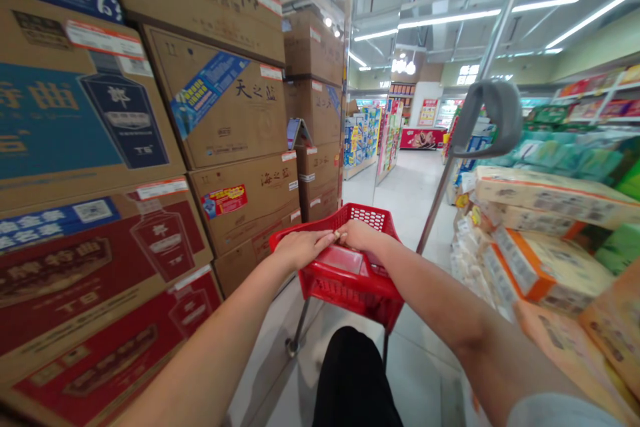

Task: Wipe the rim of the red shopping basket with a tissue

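Note:
A red plastic shopping cart (350, 303) with a perforated basket and thin metal legs is directly in front of me. My left hand (304, 248) lies over the left part of its rear rim, fingers pointing to the right and holding on. On the middle of the same rim, my right hand (359, 236) is closed, with its fingers bent and mostly hidden. The fingertips of both hands meet or nearly touch. Little of the basket's inside shows behind the hands.
Stacked cardboard cartons (230, 110) wall the left side. At right rises a slanted metal pole (436, 203) with a grey loop (487, 119). Packaged goods (555, 267) are piled beyond it. A pale tiled aisle (417, 177) runs ahead towards shelves (363, 137) and a red counter (424, 139).

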Motion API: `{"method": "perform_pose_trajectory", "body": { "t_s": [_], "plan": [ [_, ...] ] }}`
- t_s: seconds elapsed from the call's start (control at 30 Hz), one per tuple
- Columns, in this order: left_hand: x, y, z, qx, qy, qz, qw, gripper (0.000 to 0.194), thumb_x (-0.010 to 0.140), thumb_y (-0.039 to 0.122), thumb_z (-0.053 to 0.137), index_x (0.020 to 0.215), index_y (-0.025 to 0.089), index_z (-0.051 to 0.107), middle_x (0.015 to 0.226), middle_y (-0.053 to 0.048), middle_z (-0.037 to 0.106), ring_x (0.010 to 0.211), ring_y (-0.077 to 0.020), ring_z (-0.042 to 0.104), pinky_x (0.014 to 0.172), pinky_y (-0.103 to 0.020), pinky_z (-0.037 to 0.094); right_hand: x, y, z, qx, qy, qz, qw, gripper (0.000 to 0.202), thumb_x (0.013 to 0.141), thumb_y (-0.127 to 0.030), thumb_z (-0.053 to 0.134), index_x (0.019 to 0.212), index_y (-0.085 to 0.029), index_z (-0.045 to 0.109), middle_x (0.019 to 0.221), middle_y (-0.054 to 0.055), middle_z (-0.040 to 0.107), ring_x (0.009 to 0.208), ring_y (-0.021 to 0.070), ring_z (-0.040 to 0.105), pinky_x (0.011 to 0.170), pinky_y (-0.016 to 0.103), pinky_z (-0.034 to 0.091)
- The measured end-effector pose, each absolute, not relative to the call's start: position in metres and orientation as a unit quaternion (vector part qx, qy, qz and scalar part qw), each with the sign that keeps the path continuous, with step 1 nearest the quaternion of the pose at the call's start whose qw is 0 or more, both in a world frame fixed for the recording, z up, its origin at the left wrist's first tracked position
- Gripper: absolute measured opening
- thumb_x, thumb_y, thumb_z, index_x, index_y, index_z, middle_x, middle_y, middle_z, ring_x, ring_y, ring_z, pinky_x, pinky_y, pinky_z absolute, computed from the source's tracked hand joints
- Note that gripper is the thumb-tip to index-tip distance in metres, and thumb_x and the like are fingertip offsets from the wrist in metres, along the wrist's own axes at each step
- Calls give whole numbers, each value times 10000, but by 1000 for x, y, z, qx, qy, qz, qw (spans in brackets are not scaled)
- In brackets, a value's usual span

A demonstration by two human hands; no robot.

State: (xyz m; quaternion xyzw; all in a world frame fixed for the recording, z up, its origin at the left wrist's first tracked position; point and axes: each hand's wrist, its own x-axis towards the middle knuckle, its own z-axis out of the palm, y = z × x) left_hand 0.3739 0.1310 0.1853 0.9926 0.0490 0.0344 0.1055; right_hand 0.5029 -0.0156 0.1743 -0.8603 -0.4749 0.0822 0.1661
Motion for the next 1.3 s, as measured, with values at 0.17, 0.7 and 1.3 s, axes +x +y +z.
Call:
{"method": "perform_pose_trajectory", "body": {
  "t_s": [0.17, 0.7, 1.3],
  "plan": [
    [371, 133, 186, 993, 39, 5, 115, 740, 760, 790, 271, 1352, 367, 401, 1306, -38, 539, 1175, -297, 512, 980, -411, 372, 503, -19, 177, -865, -472, 82, 147, 177, 763, -191, 549, 782, -156, 721, 741, 40, 693, 643, 133, 576, 608, 212, 385],
    [378, 135, 177, 993, 42, 38, 100, 580, 892, 571, 147, 1343, 341, 429, 1355, 31, 484, 1251, -234, 444, 1015, -371, 349, 504, -28, 184, -853, -491, 116, 131, 295, 752, -105, 536, 956, -197, 727, 900, 0, 719, 790, 136, 624, 710, 187, 419],
    [386, 139, 172, 994, 65, 36, 76, 621, 869, 634, 134, 1285, 357, 503, 1273, 8, 568, 1174, -261, 513, 972, -391, 381, 509, -30, 187, -855, -471, 146, 161, 419, 672, -15, 568, 1025, -187, 713, 856, -21, 725, 722, 119, 623, 658, 153, 421]
  ]
}}
